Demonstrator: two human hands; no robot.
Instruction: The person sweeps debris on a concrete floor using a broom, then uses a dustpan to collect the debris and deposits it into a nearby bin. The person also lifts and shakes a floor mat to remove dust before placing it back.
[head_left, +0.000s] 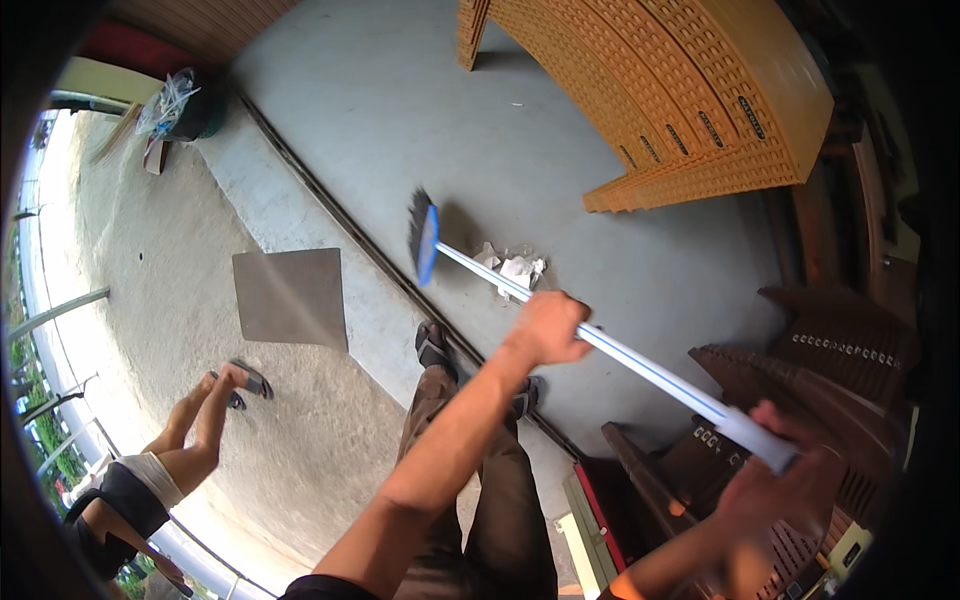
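A broom with a blue head, black bristles and a white, blue-striped handle slants across the view before me. My left hand is closed around the middle of the handle. At the handle's upper end is my right hand, blurred, with the grip end against its palm and the thumb alongside. Crumpled white paper and clear plastic scraps lie on the grey concrete floor, behind the lower handle and to the right of the broom head. The bristles sit left of the scraps, close to the metal floor track.
Stacked orange plastic furniture stands at upper right, and stacked brown plastic chairs are near my right hand. A grey mat lies beyond the track. A person stands outside at left. A bag-lined bin is at upper left.
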